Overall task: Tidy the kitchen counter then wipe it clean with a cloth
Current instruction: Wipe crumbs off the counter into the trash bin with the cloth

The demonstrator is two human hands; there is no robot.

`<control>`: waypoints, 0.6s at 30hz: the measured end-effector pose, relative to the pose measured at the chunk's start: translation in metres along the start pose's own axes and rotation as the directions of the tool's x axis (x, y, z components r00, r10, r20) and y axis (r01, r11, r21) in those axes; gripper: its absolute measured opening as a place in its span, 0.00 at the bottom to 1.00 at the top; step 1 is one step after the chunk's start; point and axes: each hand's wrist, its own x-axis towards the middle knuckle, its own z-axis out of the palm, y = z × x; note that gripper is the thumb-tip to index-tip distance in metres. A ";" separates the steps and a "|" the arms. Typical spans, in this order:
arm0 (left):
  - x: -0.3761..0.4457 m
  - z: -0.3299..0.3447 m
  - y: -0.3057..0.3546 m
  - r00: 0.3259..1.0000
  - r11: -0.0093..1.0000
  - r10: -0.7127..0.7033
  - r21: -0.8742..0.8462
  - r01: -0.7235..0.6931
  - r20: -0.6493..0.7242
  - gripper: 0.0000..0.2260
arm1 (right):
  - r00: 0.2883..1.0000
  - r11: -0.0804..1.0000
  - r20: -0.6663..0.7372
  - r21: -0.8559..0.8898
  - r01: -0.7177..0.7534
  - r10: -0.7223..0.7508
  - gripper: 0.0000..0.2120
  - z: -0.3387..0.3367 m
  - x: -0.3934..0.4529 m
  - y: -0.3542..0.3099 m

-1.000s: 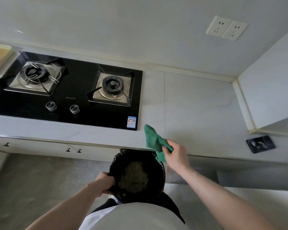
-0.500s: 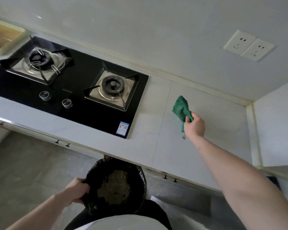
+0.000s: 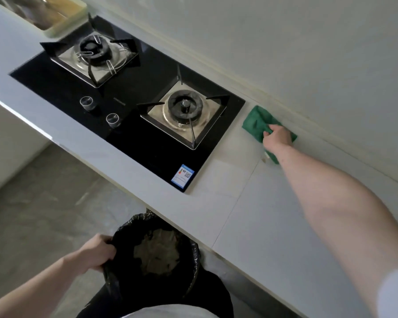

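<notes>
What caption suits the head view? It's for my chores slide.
Right hand presses green cloth onto counter beside hob; left hand holds lined bin.

Item count: one green cloth (image 3: 257, 121), one worktop (image 3: 274, 203), and one black gas hob (image 3: 147, 92) fitted with two burners, rear-left (image 3: 93, 50) and front-right (image 3: 184, 106), and two control knobs (image 3: 87, 103) (image 3: 112, 119). The hob carries one blue label (image 3: 182, 176) at its near corner. Further items: one bin (image 3: 152, 251) lined with one black bag, one pale tray (image 3: 62, 21) at the far left, and two hands, left (image 3: 99, 252) and right (image 3: 277, 137).
</notes>
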 end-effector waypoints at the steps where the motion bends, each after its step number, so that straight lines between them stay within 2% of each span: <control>1: -0.002 0.000 0.004 1.000 1.000 0.009 0.011 -0.008 -0.009 0.15 | 0.999 0.999 0.038 -0.037 0.012 -0.011 0.18 0.009 0.002 -0.001; 4: -0.008 -0.002 0.011 1.000 0.999 0.009 0.036 -0.008 -0.022 0.15 | 0.998 0.991 0.038 -0.124 0.052 -0.047 0.20 0.038 -0.012 0.000; 8: -0.013 -0.008 0.013 1.000 0.996 0.006 0.086 -0.007 0.008 0.18 | 0.980 0.978 0.042 -0.069 0.198 -0.195 0.19 0.062 -0.088 0.002; 11: -0.019 -0.012 0.016 1.000 0.992 0.014 0.126 -0.016 0.017 0.18 | 0.935 0.939 0.082 0.012 0.344 -0.344 0.21 0.075 -0.173 0.000; 14: -0.022 -0.014 0.017 1.000 0.988 0.017 0.154 -0.019 0.013 0.18 | 0.864 0.887 0.212 0.026 0.461 -0.456 0.27 0.081 -0.237 0.000; 16: -0.023 -0.013 0.016 1.000 0.989 0.013 0.147 -0.015 0.013 0.17 | 0.848 0.879 0.232 0.090 0.469 -0.476 0.29 0.074 -0.244 0.002; 18: -0.024 -0.013 0.017 1.000 0.990 0.008 0.142 -0.010 0.014 0.16 | 0.878 0.889 0.158 0.162 0.429 -0.453 0.29 0.059 -0.227 0.003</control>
